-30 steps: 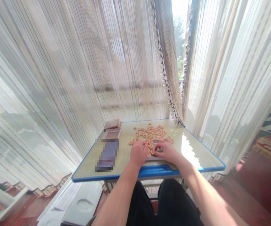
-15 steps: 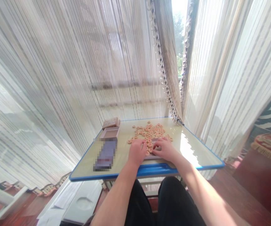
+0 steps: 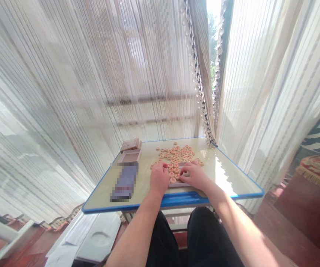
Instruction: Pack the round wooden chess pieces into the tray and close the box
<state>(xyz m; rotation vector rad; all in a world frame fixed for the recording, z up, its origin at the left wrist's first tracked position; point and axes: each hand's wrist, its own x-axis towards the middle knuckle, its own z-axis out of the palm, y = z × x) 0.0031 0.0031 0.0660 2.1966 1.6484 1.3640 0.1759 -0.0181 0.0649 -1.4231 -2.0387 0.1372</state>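
Observation:
Round wooden Chinese chess pieces with red markings lie in rows along the left part of a shallow open box at the table's near side. My left hand is at the box's left edge, fingers curled; what they hold, if anything, is hidden. Inside the box, my right hand has its thumb and forefinger closed on a chess piece at the right side of the rows. Beyond the box spreads a loose pile of similar pieces.
The pale table has a blue rim. On its left stand another open box, a brown box behind it and a blurred-out dark flat object. String curtains hang close behind. Papers lie below left.
My left hand has drawn slightly left, off the rows, so more pieces show. My right hand stays at the same piece. The view has shifted slightly.

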